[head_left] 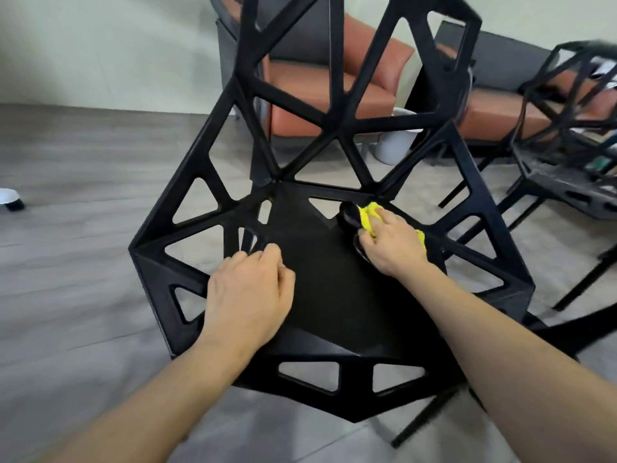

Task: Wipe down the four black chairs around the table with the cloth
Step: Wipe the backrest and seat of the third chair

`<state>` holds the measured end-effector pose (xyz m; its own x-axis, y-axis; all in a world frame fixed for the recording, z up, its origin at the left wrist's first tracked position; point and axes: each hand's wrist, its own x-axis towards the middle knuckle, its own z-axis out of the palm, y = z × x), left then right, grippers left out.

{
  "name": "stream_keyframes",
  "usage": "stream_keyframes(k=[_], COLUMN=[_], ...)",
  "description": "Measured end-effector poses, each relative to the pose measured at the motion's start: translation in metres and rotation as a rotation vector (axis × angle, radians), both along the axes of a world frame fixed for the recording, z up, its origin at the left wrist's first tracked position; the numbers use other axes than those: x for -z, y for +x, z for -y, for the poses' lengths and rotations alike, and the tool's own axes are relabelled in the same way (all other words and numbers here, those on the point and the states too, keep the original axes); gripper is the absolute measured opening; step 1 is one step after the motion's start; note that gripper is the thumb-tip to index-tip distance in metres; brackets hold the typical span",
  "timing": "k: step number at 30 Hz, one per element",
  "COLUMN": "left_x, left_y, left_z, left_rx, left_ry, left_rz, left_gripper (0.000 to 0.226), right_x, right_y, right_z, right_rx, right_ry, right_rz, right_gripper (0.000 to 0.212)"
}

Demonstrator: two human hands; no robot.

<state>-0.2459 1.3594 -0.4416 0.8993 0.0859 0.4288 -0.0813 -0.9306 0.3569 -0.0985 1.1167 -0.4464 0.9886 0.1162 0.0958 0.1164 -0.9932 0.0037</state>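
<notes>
A black chair (334, 295) with a web of triangular cut-outs fills the middle of the head view, seat toward me and backrest rising away. My right hand (392, 243) presses a yellow cloth (367, 215) onto the right rear part of the seat, near the backrest joint. The cloth is bunched under my fingers and shows at the fingertips and by the wrist. My left hand (248, 295) rests on the left side of the seat with its fingers curled and nothing in it. A second black chair (567, 155) of the same make stands at the right.
An orange and grey armchair (320, 85) stands behind the chair, a matching sofa (500, 101) to its right. A white bin (395, 145) sits between them. Grey wood-look floor (83, 212) spreads to the left, with a small white and black object (10, 199) at the left edge.
</notes>
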Motion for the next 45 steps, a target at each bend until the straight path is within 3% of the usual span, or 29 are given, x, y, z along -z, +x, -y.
stream_keyframes(k=[3,6,8,9,11,13,16,20,26,30,35,40,43,45], left_x=[-0.004,-0.007,-0.008,-0.009,-0.008,-0.003,0.006,0.008,0.010,0.011,0.008,0.010,0.011,0.012], left_y=[-0.002,0.000,0.001,0.000,-0.006,-0.015,-0.032,-0.033,-0.033,-0.033,-0.035,-0.036,-0.037,-0.037], left_z=[0.000,-0.011,-0.020,-0.025,-0.040,-0.059,-0.080,-0.077,-0.078,-0.080,-0.079,-0.076,-0.074,-0.073], left_rx=[-0.013,-0.039,-0.025,0.008,0.057,0.061,0.098,0.114,0.122,0.147,0.126,0.109,0.093,0.090], left_ry=[-0.094,-0.426,-0.540,-0.490,-0.198,0.135,0.336,0.268,0.083,0.064,0.078,0.067,0.091,0.103], left_rz=[0.010,0.001,0.025,0.026,0.018,0.006,-0.004,0.057,0.139,0.131,0.122,0.105,0.107,0.102], left_gripper=[0.014,0.017,0.015,0.014,0.019,0.025,0.030,0.028,0.025,0.027,0.026,0.022,0.022,0.023], right_x=[-0.002,0.001,-0.002,-0.004,-0.008,-0.007,-0.013,-0.013,-0.005,-0.003,0.001,0.017,0.025,0.025], right_y=[-0.031,-0.077,-0.099,-0.103,-0.101,-0.091,-0.072,-0.076,-0.137,-0.175,-0.205,-0.216,-0.218,-0.230], right_z=[-0.039,-0.101,-0.134,-0.139,-0.119,-0.068,0.013,-0.009,-0.140,-0.195,-0.125,-0.004,-0.018,-0.065], right_rx=[-0.060,-0.251,-0.382,-0.418,-0.390,-0.201,0.079,0.129,-0.149,-0.189,-0.145,0.274,0.356,0.235], right_ry=[0.090,0.220,0.267,0.274,0.255,0.193,0.027,-0.014,0.123,0.152,0.184,0.311,0.337,0.362], right_rz=[-0.033,-0.065,-0.105,-0.125,-0.145,-0.136,-0.079,-0.066,0.051,0.183,0.304,0.529,0.631,0.632], right_gripper=[0.049,0.043,0.042,0.045,0.053,0.052,0.049,0.047,0.042,0.044,0.040,0.043,0.042,0.043])
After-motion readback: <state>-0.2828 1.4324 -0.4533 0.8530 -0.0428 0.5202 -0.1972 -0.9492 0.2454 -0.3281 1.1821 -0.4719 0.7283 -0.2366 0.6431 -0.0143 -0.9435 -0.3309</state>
